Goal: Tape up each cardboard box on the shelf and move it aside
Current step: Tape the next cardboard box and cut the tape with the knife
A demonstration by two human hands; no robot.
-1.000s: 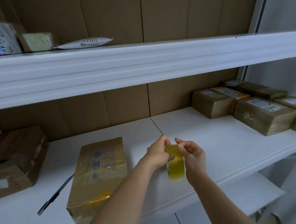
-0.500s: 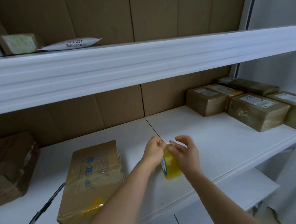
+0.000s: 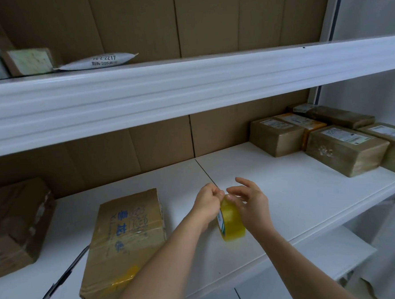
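Left hand (image 3: 207, 200): fingers curled, pinching top edge of yellow tape roll (image 3: 231, 221) | right hand (image 3: 250, 201): holds roll from the right, upper fingers spread | roll: upright above shelf (image 3: 275, 190) | cardboard box (image 3: 126, 243): flat on shelf, left of hands, pen (image 3: 65, 275) beside it

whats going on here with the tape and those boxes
A person holds a yellow tape roll over the shelf: the left hand pinches at its top edge, the right hand steadies it. The cardboard box lies to the left beside a pen, untouched.
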